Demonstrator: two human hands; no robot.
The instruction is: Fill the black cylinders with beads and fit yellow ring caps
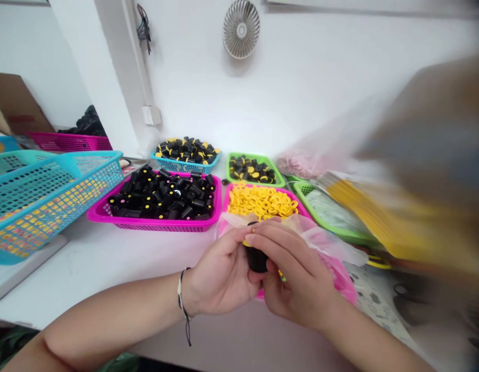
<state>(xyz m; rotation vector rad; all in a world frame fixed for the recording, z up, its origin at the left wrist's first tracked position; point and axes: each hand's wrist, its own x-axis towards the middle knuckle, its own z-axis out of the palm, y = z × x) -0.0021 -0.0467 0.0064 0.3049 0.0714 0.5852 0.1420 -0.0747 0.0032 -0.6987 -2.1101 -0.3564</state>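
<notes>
My left hand is closed around a black cylindrical piece, holding it at a slant above the table. My right hand grips the same piece from the other side, its fingers laid over the upper part. A bit of yellow shows on the piece near the fingertips; its shape is mostly covered. Just beyond the hands, a pink basket holds a heap of yellow rings. Left of it, a magenta basket is filled with black cylindrical pieces, some with yellow or pink dots.
Farther back stand a blue basket and a green basket of black and yellow parts. Blue baskets fill the left side. Clear plastic covers a pink basket under my hands. A blurred shape takes up the right.
</notes>
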